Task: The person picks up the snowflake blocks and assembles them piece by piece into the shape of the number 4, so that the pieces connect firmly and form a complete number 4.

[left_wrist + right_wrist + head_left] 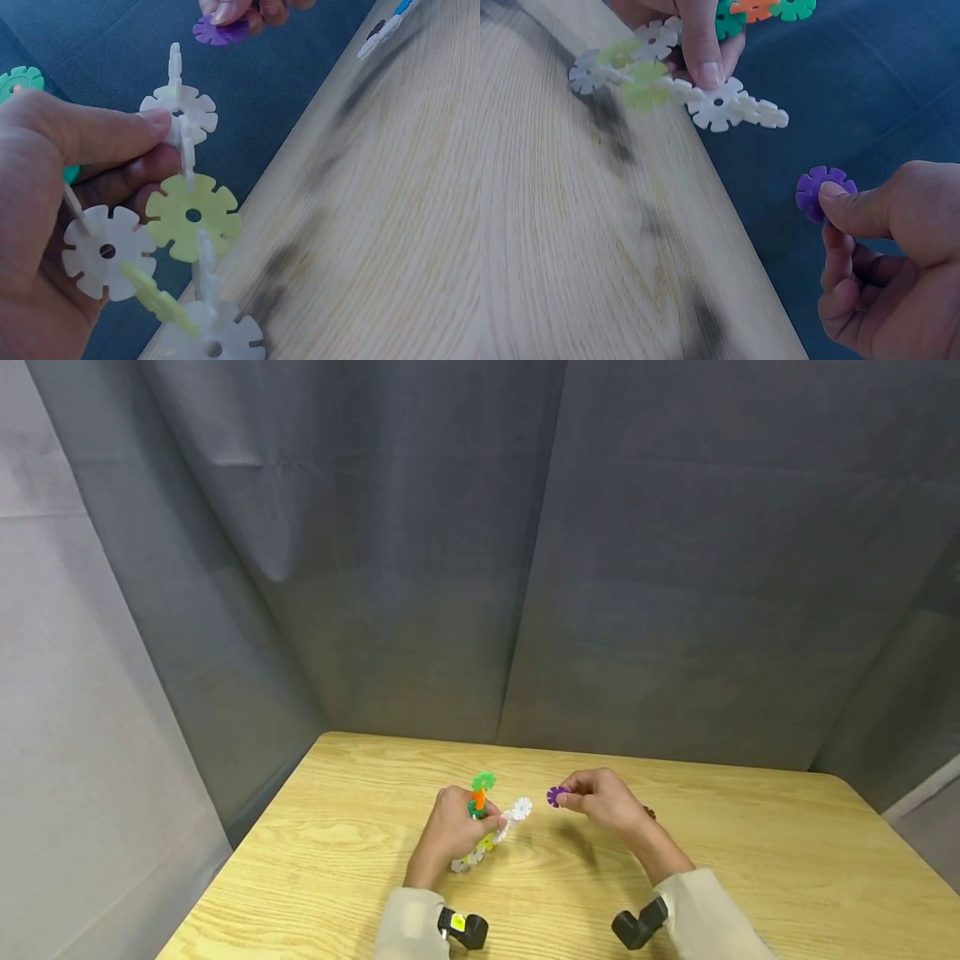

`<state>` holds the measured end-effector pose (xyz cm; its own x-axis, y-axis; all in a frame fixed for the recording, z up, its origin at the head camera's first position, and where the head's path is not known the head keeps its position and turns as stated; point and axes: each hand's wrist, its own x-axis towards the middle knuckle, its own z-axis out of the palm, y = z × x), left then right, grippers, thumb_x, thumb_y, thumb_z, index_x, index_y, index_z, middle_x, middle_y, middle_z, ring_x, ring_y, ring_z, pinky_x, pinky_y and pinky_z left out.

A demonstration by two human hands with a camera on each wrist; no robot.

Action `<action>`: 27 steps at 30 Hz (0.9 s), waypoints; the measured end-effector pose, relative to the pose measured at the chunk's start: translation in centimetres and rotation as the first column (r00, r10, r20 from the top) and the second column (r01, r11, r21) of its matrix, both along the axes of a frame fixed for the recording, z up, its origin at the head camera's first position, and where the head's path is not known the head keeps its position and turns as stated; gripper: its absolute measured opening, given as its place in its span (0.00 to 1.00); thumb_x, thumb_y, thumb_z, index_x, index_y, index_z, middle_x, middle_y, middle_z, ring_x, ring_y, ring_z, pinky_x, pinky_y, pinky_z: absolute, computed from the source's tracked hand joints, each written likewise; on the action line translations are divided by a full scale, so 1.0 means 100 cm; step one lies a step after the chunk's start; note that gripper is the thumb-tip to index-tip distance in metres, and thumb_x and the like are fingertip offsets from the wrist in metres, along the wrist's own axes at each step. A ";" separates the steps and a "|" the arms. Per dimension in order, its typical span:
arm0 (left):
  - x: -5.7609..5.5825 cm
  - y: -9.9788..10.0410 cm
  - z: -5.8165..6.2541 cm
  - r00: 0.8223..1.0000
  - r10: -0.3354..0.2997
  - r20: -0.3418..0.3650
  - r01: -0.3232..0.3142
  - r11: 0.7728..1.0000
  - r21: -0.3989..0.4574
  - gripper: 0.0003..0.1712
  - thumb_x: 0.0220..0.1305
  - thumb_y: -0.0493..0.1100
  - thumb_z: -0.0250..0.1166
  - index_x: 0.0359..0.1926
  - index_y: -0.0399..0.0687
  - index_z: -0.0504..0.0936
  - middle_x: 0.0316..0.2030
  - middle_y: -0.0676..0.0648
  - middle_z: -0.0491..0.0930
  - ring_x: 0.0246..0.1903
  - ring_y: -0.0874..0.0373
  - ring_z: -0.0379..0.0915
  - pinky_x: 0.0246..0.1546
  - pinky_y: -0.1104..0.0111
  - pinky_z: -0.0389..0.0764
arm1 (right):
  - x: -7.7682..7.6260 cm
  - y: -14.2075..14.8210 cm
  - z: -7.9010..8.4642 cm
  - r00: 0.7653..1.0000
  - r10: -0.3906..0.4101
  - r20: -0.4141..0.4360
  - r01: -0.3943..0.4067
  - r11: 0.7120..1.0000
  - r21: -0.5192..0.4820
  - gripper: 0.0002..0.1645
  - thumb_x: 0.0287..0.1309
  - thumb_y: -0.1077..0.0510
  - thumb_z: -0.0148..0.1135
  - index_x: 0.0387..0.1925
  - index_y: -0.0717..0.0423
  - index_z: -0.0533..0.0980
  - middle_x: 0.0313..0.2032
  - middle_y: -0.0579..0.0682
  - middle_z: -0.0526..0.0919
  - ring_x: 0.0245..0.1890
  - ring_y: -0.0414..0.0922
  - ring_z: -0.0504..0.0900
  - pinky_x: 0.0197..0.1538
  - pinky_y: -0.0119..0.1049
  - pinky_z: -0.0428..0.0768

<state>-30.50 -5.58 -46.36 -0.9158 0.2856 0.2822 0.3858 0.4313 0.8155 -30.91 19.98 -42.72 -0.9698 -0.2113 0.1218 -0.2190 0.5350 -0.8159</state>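
My left hand (455, 822) pinches a chain of interlocked snowflake discs between thumb and fingers, above the table. In the left wrist view the chain has white discs (109, 253) and yellow discs (193, 217) slotted into each other at angles. Green and orange discs (754, 7) stick out on the hand's other side, partly hidden by it. A white disc (521, 808) forms the chain's right end. My right hand (606, 802) pinches one purple disc (817, 191) between thumb and index finger, a short gap to the right of that white end.
A brown disc (649, 812) lies on the wooden table (787, 852) behind my right wrist. White and blue pieces (382, 36) lie beside it in the left wrist view. Dark grey curtains (420, 568) hang along the table's back edge.
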 end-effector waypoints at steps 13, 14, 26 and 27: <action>-0.001 0.001 0.001 1.000 0.007 0.008 -0.007 1.000 0.000 0.08 0.59 0.38 0.73 0.23 0.48 0.88 0.24 0.58 0.83 0.15 0.66 0.63 0.16 0.74 0.65 | 0.002 -0.013 0.005 0.999 0.038 0.001 -0.038 0.995 -0.090 0.03 0.64 0.64 0.65 0.35 0.61 0.83 0.28 0.50 0.78 0.30 0.45 0.71 0.33 0.37 0.69; -0.001 0.002 0.001 1.000 0.005 0.010 -0.005 1.000 0.001 0.08 0.59 0.38 0.74 0.23 0.48 0.88 0.24 0.58 0.84 0.15 0.66 0.64 0.17 0.74 0.65 | 0.002 -0.014 0.005 0.999 0.040 0.004 -0.039 0.995 -0.096 0.03 0.64 0.64 0.65 0.35 0.61 0.83 0.28 0.50 0.79 0.30 0.45 0.70 0.33 0.37 0.68; -0.003 0.006 -0.003 1.000 -0.004 -0.020 0.004 1.000 -0.021 0.07 0.57 0.39 0.74 0.24 0.48 0.89 0.23 0.59 0.83 0.15 0.66 0.66 0.18 0.73 0.68 | 0.008 -0.019 0.004 0.998 0.056 0.027 -0.051 0.986 -0.158 0.05 0.66 0.63 0.63 0.37 0.62 0.82 0.26 0.51 0.76 0.25 0.43 0.67 0.26 0.32 0.68; -0.003 0.006 -0.003 1.000 -0.003 -0.019 0.003 1.000 -0.021 0.06 0.57 0.39 0.74 0.24 0.48 0.89 0.22 0.59 0.83 0.15 0.66 0.65 0.18 0.73 0.68 | 0.008 -0.019 0.004 0.998 0.058 0.025 -0.053 0.986 -0.158 0.06 0.67 0.63 0.63 0.37 0.62 0.82 0.26 0.51 0.76 0.25 0.43 0.67 0.26 0.32 0.68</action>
